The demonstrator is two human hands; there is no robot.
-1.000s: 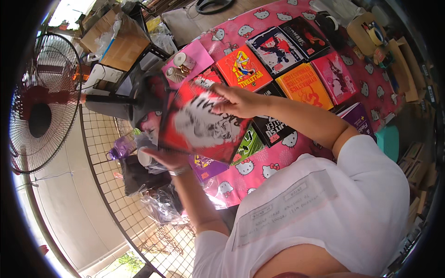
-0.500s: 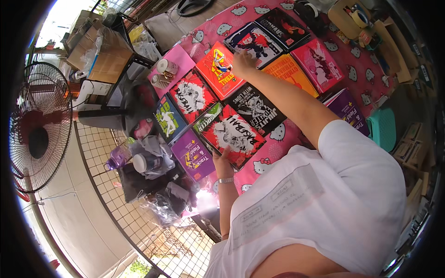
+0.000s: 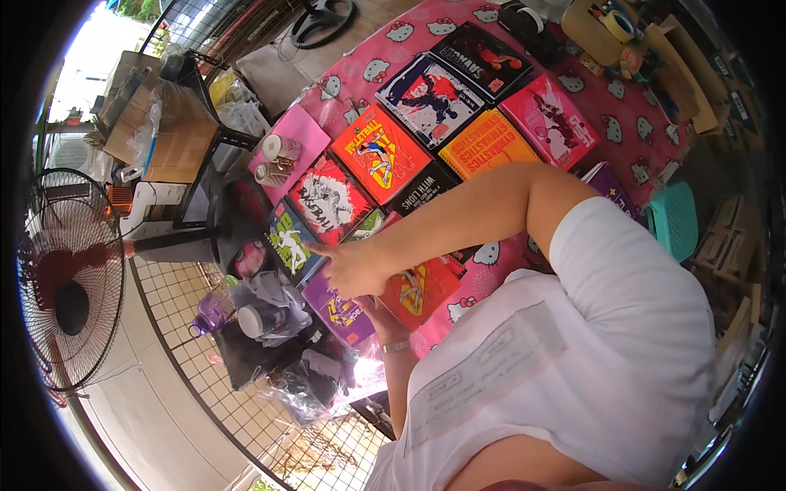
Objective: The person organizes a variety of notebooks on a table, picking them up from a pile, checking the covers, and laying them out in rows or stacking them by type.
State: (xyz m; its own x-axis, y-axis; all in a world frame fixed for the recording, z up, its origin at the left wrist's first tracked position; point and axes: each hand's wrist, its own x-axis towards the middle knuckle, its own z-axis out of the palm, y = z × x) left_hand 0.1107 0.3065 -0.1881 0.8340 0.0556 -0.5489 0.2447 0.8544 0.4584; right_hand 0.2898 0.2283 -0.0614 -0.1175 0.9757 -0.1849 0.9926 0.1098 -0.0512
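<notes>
My left hand (image 3: 382, 317) grips the near edge of some spiral notebooks, with a red-orange one (image 3: 419, 293) with a player figure on top. Across them reaches my right hand (image 3: 354, 266), its index finger stretched to the edge of a dark blue notebook (image 3: 292, 245) with a green-and-white figure. Beneath my right hand lies a purple notebook (image 3: 340, 315), partly hidden. Just beyond are a red-and-black notebook (image 3: 329, 196), an orange-red notebook (image 3: 381, 151) and a black notebook (image 3: 417, 192), which my right forearm partly covers.
More notebooks, such as a navy one (image 3: 431, 98), a yellow-orange one (image 3: 487, 143) and a pink one (image 3: 550, 123), lie on the pink patterned tablecloth (image 3: 381, 69). Two cans (image 3: 281, 149) stand on a pink sheet. A fan (image 3: 72, 278) is at left, a teal basket (image 3: 673, 225) at right.
My right hand has come back from the far orange-red notebook to the dark blue one at left. A red-orange notebook now tops those in my left hand, covering the red-and-black one.
</notes>
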